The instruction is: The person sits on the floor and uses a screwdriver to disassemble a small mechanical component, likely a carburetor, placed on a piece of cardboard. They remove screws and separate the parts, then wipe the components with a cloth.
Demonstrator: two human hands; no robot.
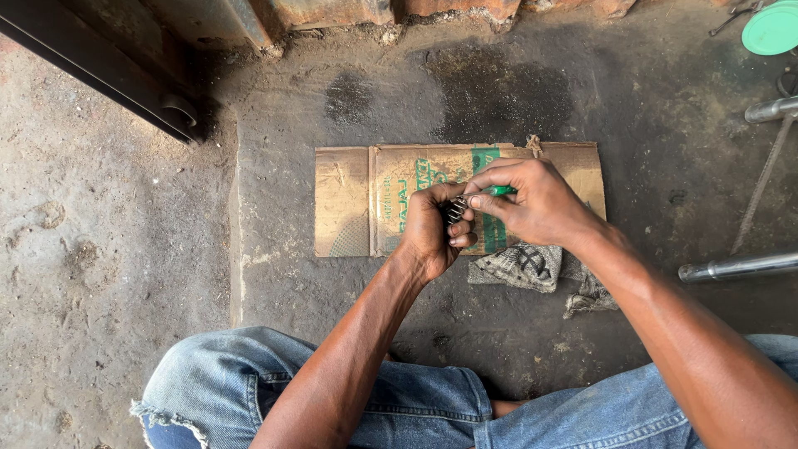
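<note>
My left hand (432, 229) is closed in a fist around a small dark coiled metal part (455, 209) whose ridged end sticks out between the fingers. My right hand (532, 204) pinches a thin tool with a green handle (501, 190), its metal tip touching the coiled part. Both hands hover above a flattened piece of brown cardboard (349, 199) lying on the dirty concrete floor. My knees in blue jeans (399, 407) fill the bottom of the view.
A grey rag (519, 268) lies by the cardboard's near edge. Metal tubes (736, 268) and a thin rod (761, 187) lie at the right; a green round lid (773, 29) sits top right. A dark metal frame (108, 75) crosses top left.
</note>
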